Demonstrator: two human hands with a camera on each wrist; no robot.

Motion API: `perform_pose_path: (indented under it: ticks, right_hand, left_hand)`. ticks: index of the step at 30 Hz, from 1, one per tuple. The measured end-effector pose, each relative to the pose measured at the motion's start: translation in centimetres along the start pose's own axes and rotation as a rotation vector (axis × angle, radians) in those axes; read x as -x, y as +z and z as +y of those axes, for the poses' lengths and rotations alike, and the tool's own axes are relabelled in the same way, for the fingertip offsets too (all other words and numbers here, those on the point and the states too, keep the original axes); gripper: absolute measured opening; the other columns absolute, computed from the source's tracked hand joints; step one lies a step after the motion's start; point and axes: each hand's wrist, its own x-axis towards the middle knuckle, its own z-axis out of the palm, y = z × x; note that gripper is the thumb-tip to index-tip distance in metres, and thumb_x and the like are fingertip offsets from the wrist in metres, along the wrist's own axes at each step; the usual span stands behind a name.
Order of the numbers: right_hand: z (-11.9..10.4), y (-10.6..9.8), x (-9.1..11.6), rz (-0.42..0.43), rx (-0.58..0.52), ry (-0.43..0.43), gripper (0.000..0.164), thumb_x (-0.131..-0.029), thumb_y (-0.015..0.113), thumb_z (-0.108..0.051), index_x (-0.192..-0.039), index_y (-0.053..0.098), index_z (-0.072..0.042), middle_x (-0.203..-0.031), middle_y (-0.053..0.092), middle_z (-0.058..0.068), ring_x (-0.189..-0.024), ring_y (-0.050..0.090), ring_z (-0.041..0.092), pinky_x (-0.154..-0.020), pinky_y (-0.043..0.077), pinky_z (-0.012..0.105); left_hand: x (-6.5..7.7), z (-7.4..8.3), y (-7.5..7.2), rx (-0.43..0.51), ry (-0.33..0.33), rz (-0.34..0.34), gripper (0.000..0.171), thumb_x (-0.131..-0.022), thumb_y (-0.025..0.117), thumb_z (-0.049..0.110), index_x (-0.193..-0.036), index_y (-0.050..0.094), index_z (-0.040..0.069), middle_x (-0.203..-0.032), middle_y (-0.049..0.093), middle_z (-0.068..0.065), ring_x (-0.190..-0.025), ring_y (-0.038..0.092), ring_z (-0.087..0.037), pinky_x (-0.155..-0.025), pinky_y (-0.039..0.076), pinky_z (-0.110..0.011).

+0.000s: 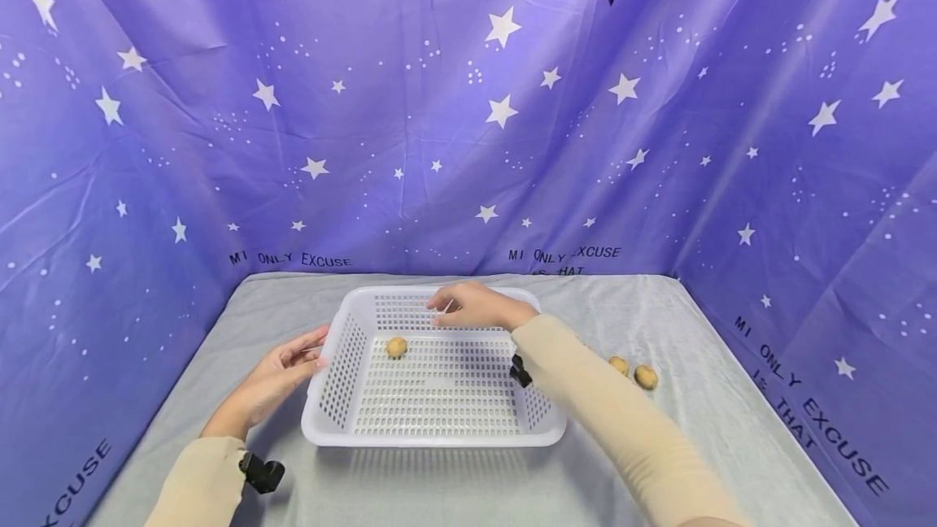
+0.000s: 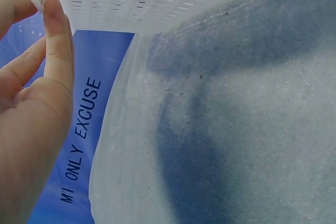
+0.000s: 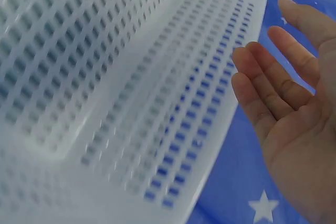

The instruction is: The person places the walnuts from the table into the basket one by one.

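Head view: small potato lies toward ten o'clock inside the basket, likely firm, light; best gripped mid-body. Empty right hand hovers toward one, fingers loose; left hand touches basket at nine, unclenched.

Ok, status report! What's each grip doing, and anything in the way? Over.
Left grip touching white basket. Right grip empty, above basket's far side. One tan ball inside, others outside. Right sleeve partly hides basket's right side.

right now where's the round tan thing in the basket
In the head view, the round tan thing lies on the floor of the basket, toward its far left corner, with the right hand to its right.
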Motion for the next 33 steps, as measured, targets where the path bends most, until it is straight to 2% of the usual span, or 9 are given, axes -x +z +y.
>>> perform_pose_path:
  ticks: [7,13,21,24,29,33]
  right_hand:
    - [2.0,-1.8,3.4,0.045,-0.020,0.029,0.041,-0.098,0.066,-0.031,-0.132,0.063,-0.011,-0.131,0.063,0.007,-0.113,0.061,0.020,-0.099,0.048,0.040]
    - [4.1,-3.1,6.4,0.133,-0.034,0.010,0.039,-0.097,0.067,-0.026,-0.131,0.064,-0.006,-0.127,0.065,0.013,-0.111,0.063,0.024,-0.098,0.050,0.042]
    - [8.6,-4.1,10.6,0.280,-0.068,0.088,0.036,-0.098,0.067,-0.023,-0.127,0.065,-0.002,-0.111,0.068,0.005,-0.104,0.063,0.024,-0.093,0.051,0.043]
    - [10.2,-4.2,12.2,0.307,-0.070,0.128,0.033,-0.098,0.066,-0.020,-0.126,0.066,-0.002,-0.108,0.069,0.005,-0.101,0.063,0.023,-0.090,0.052,0.043]
    - [12.8,-3.7,14.3,0.288,-0.049,0.211,0.032,-0.097,0.066,-0.019,-0.124,0.067,-0.001,-0.106,0.069,0.006,-0.099,0.064,0.023,-0.088,0.053,0.044]
    - [14.6,-2.9,15.7,0.245,-0.049,0.279,0.035,-0.096,0.068,-0.021,-0.122,0.066,0.002,-0.104,0.069,0.007,-0.098,0.064,0.023,-0.088,0.052,0.044]
  left_hand:
    - [0.3,0.0,0.1,0.012,-0.001,-0.004,0.065,-0.098,0.062,0.005,-0.153,0.029,-0.007,-0.144,0.048,-0.017,-0.109,0.059,-0.011,-0.092,0.050,-0.022]
    - [0.4,0.0,0.1,0.006,-0.010,-0.003,0.064,-0.099,0.062,0.006,-0.154,0.030,-0.006,-0.146,0.044,-0.021,-0.108,0.059,-0.011,-0.091,0.051,-0.024]
    - [0.4,-0.3,0.0,0.012,-0.004,-0.019,0.065,-0.099,0.061,0.006,-0.154,0.028,-0.005,-0.146,0.044,-0.024,-0.109,0.060,-0.011,-0.093,0.050,-0.023]
    - [0.2,-0.5,-0.2,0.041,-0.004,-0.028,0.066,-0.099,0.060,0.004,-0.155,0.027,-0.004,-0.146,0.046,-0.018,-0.113,0.059,-0.010,-0.095,0.048,-0.022]
    - [0.0,-0.8,-0.5,0.110,-0.008,-0.054,0.067,-0.099,0.058,0.001,-0.157,0.024,-0.002,-0.146,0.044,-0.002,-0.119,0.055,-0.009,-0.098,0.045,-0.021]
    - [-0.1,-0.7,-0.5,0.132,-0.003,-0.069,0.067,-0.100,0.057,0.000,-0.157,0.022,-0.003,-0.144,0.045,0.000,-0.118,0.054,-0.010,-0.099,0.046,-0.022]
